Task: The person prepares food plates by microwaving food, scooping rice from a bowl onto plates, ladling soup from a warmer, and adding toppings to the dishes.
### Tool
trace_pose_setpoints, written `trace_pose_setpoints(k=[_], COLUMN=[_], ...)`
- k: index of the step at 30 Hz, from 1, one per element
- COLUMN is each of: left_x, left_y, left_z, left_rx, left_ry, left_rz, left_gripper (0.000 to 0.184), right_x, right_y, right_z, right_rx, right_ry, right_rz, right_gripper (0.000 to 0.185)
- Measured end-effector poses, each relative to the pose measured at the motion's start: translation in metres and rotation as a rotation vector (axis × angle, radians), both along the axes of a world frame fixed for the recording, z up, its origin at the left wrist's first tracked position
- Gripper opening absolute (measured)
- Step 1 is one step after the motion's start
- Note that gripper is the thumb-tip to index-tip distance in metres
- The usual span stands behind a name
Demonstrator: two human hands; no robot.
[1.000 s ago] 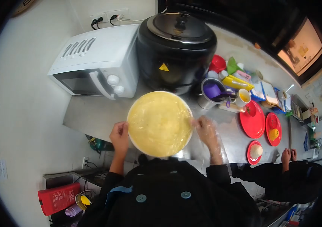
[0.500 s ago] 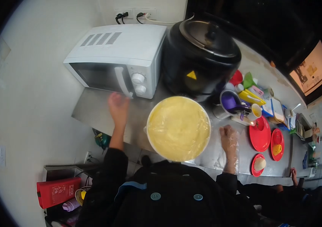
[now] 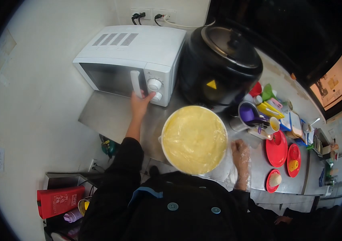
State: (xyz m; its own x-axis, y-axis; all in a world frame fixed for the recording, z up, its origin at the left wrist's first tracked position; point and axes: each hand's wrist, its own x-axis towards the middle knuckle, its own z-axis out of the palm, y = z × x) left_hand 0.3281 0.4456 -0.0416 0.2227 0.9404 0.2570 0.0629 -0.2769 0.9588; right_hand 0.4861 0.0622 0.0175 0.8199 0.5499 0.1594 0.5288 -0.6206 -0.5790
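My left hand [image 3: 138,105] is at the lower end of the white door handle [image 3: 136,83] of a microwave [image 3: 118,74], fingers closed around it and thumb by the lower knob [image 3: 156,97]. The microwave door looks shut. In front of me a large round white tub [image 3: 163,140] holds a pale yellow mass [image 3: 195,138] under clear plastic film. Just right of the tub, my right hand [image 3: 241,156] wears a clear plastic glove. Its fingers are curled in toward the counter, and what they hold, if anything, is hidden.
A black soup kettle [image 3: 219,68] with a metal lid stands behind the tub. To the right are a metal container [image 3: 241,120] with purple-handled utensils and several red plates [image 3: 276,150]. A co-worker's hand [image 3: 284,219] shows at lower right. A red fire-blanket pouch [image 3: 60,201] is at lower left.
My left hand has moved up and right from below the microwave onto its door handle. My right hand stays beside the tub. The co-worker's hand has left the counter edge.
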Motion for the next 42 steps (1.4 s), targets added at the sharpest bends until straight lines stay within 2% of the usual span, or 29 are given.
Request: trace_pose_setpoints(k=[4,8,11,13,16,19,23,25,28,35,39,42], left_x=[-0.003,-0.003,-0.003,-0.001,0.000,-0.003,-0.002,0.000,-0.001,-0.002,-0.002,-0.010], left_y=[-0.009,-0.010,0.000,0.008,0.007,0.003,0.008,0.011,0.008,0.002,0.005,-0.005], left_z=[0.025,0.037,0.022,0.012,0.012,0.019,0.011,0.007,0.009,0.018,0.012,0.022], left_rx=[-0.102,-0.050,-0.091,0.122,0.165,0.032,0.020,0.076,0.042,0.018,0.065,0.029], left_ry=[-0.035,-0.056,-0.028,-0.016,0.008,-0.043,-0.029,-0.102,-0.070,-0.027,0.039,0.102], left_rz=[0.028,0.032,-0.010,-0.019,-0.022,-0.092,-0.085,-0.077,-0.076,0.002,0.041,0.118], left_gripper=[0.044,0.040,0.041,0.041,0.042,0.042,0.039,0.035,0.034,0.035,0.035,0.037], right_x=[0.001,0.000,0.001,0.001,0.002,0.002,0.000,0.000,-0.001,-0.007,-0.004,-0.013], right_y=[0.001,0.006,0.009,0.012,0.013,0.013,0.013,0.010,0.008,0.015,0.036,0.078], right_z=[0.000,0.005,0.000,-0.002,-0.003,-0.003,0.002,0.002,0.004,0.019,0.034,0.077], right_rx=[0.000,-0.018,-0.029,0.035,0.039,0.042,0.063,0.007,0.014,0.036,0.020,-0.005], right_ry=[-0.035,-0.027,-0.057,-0.157,-0.137,-0.128,-0.116,-0.014,-0.106,-0.092,-0.204,-0.269], right_rz=[0.002,0.010,0.033,0.059,0.068,0.067,0.061,0.028,0.030,0.047,0.187,0.357], right_gripper=[0.014,0.012,0.012,0.015,0.015,0.015,0.015,0.013,0.016,0.016,0.015,0.017])
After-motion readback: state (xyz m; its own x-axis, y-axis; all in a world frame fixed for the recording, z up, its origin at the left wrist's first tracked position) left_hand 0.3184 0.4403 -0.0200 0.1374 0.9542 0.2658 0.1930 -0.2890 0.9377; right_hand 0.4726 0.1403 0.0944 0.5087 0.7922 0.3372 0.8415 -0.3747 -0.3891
